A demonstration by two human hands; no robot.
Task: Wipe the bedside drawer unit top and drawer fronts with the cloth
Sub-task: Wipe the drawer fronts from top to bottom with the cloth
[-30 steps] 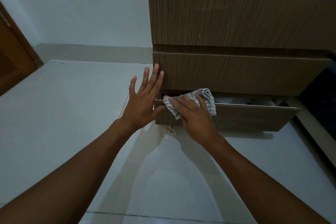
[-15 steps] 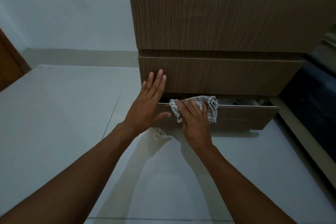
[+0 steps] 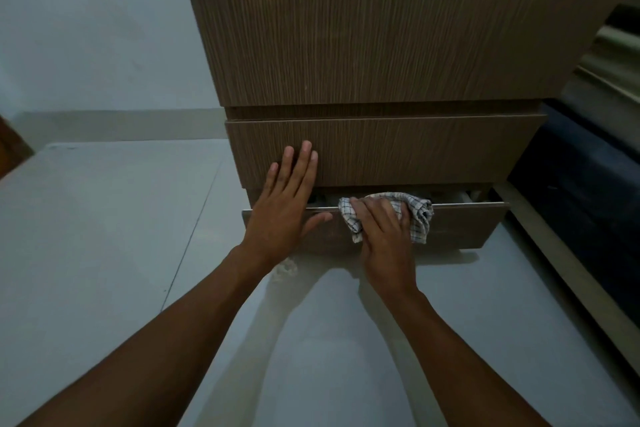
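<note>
The right hand (image 3: 384, 236) grips the checked cloth (image 3: 417, 215) against the bottom drawer front (image 3: 460, 229). The left hand (image 3: 285, 204) rests beside it, fingers (image 3: 301, 166) flat and released on the middle drawer front (image 3: 415, 149).

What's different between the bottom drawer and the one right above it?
The bottom drawer stands pulled out, with a gap showing things inside; the middle drawer is shut. The right hand presses a checked cloth on the bottom drawer's top edge, while the left hand lies flat, bare, with its fingers on the middle drawer. Both have the same brown wood-grain fronts.
</note>
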